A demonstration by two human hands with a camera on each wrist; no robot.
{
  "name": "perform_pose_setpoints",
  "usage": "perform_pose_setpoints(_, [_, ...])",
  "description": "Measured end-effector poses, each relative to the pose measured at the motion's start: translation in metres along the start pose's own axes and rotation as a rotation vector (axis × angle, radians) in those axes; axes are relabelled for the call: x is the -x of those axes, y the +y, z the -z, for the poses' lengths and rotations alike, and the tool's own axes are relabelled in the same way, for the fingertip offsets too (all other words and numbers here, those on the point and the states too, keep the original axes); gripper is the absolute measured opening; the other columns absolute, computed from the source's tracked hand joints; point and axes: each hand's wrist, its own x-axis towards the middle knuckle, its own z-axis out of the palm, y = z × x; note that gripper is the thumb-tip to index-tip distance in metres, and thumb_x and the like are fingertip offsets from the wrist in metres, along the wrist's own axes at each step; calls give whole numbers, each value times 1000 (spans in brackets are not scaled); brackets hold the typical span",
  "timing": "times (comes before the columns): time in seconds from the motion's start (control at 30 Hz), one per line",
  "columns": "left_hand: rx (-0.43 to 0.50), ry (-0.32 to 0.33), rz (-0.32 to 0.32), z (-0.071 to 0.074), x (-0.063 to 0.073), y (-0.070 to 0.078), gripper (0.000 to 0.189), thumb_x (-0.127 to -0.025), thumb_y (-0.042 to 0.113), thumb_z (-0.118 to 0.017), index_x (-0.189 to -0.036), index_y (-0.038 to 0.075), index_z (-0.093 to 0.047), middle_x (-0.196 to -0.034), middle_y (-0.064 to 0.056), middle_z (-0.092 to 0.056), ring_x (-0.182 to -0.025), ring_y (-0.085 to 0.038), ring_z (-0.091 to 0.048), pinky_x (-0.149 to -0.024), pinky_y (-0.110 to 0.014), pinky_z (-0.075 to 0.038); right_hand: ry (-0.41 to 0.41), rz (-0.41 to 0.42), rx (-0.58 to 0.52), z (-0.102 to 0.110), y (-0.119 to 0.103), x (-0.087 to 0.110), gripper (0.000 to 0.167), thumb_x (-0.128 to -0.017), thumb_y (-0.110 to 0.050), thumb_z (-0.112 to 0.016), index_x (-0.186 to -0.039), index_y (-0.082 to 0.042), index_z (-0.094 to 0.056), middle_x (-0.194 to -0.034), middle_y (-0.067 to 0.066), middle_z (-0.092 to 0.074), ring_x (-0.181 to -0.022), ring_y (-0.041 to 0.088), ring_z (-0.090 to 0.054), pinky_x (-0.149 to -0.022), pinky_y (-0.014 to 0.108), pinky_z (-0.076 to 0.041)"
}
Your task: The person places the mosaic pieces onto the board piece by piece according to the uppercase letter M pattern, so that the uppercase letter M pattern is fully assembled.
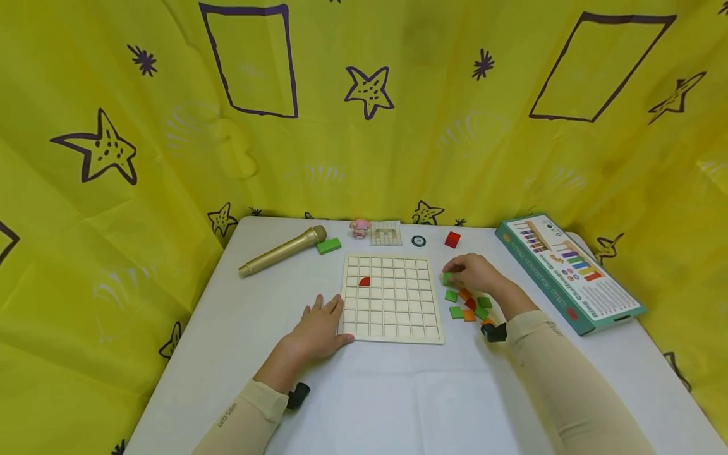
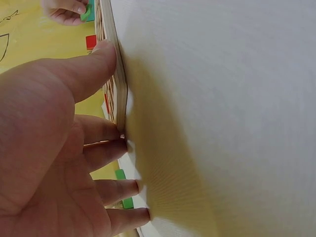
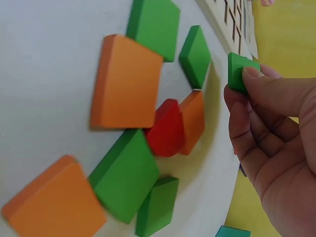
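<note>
In the right wrist view, my right hand pinches a green square tile between thumb and fingers. The head view puts that right hand just right of the cream grid board. One red quarter-circle piece sits in a cell near the board's upper left. My left hand rests at the board's left edge, fingers extended; in the left wrist view its thumb lies against the board's edge. Beside the board lie loose green tiles, orange tiles and a red piece.
A gold microphone and a green block lie at the back left. Along the back are a pink figurine, a pattern card, a round black-and-white disc and a red block. At right stands a game box.
</note>
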Motion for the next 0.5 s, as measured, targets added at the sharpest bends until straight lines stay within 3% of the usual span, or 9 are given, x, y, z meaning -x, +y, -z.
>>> perform_pose_setpoints(0.2, [4, -3, 7, -1, 0, 0, 87, -96, 50, -64, -156, -1, -30, -163, -14, -27, -148, -49, -16, -115, -63, -23, 42, 70, 18, 0, -13, -4, 23, -95, -8, -69, -117, -3, -72, -110, 11, -70, -96, 26, -61, -91, 42, -52])
perform_pose_setpoints(0.5, [-11, 5, 1, -3, -1, 0, 86, -96, 51, -64, -156, -1, -31, -163, -15, -28, -147, -50, -18, -114, -63, -24, 12, 56, -11, -3, -35, -10, 23, -96, -9, -68, -119, -4, -72, -112, 9, -71, -95, 24, -66, -94, 42, -52])
